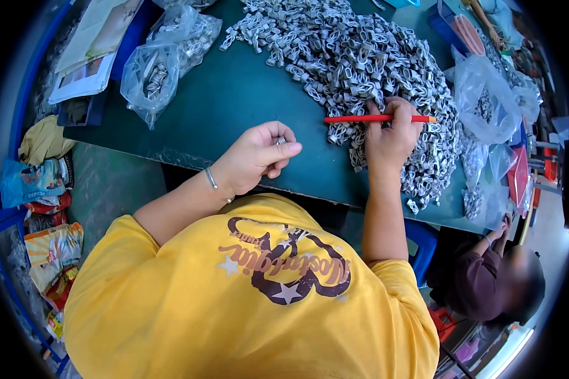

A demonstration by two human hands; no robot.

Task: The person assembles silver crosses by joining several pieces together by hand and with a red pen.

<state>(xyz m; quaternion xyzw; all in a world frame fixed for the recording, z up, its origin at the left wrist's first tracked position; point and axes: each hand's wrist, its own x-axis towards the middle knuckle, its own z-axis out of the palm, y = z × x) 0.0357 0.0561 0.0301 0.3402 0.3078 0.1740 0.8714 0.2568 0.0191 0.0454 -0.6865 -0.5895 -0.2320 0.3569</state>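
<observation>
My right hand (pixel 392 142) is at the front edge of a large heap of small grey metal clips or buckles (pixel 354 57). A long red pencil (pixel 351 119), pale at its right end, lies crosswise in its grip. The thumb and fingertips of that hand touch the heap, and whether they also pinch a piece there is hidden. Above the near edge of the green table (pixel 234 95), my left hand (pixel 262 158) is closed, thumb against curled fingers. A small grey metal piece (pixel 281 140) shows between them, mostly covered.
Clear plastic bags of metal parts (pixel 152 79) lie at the back left, beside papers (pixel 95 60) on a blue bin. More plastic bags (pixel 487 101) and a red box (pixel 518 177) stand at the right. Another person (pixel 480 278) sits at the right edge.
</observation>
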